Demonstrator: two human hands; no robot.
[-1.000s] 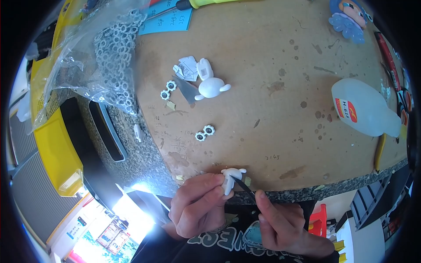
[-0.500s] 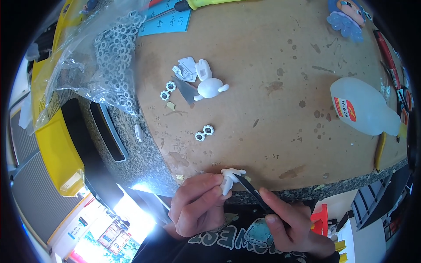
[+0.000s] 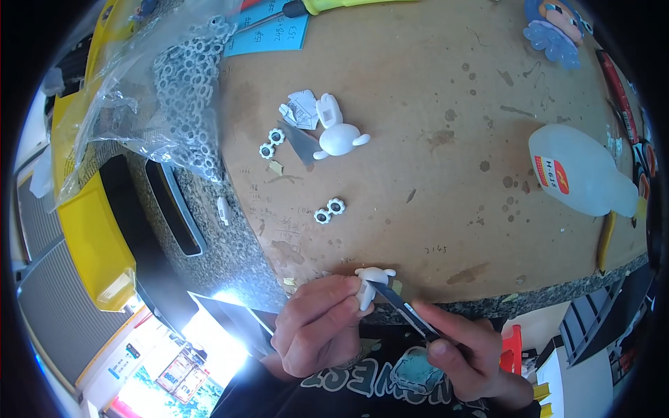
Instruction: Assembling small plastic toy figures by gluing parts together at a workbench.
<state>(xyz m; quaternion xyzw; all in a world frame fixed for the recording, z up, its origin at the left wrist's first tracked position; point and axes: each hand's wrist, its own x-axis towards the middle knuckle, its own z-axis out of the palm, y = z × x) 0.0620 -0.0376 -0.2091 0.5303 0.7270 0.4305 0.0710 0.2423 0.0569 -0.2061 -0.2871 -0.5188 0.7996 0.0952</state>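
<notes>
My left hand [image 3: 319, 327] pinches a small white plastic rabbit figure [image 3: 369, 284] at the near edge of the brown board [image 3: 432, 125]. A thin dark blade [image 3: 397, 306] is gripped in my right hand [image 3: 465, 352], and its tip rests against the figure's underside. Farther up the board lies a second white rabbit figure [image 3: 338, 136] next to a grey blade piece [image 3: 301, 141] and a scrap of white plastic [image 3: 300, 110]. Two pairs of small white flower-shaped rings [image 3: 329, 210] [image 3: 271, 143] lie between.
A clear bag of several white rings [image 3: 185, 90] hangs over the board's left edge above a yellow bin [image 3: 87, 230]. A translucent glue bottle [image 3: 582, 174] lies at right, a blue cartoon figure [image 3: 554, 28] at top right, a yellow-handled screwdriver [image 3: 327, 7] and blue paper [image 3: 268, 35] at top.
My right hand has shifted slightly right and the blade now lies lower against the figure. My left hand keeps its hold on the figure.
</notes>
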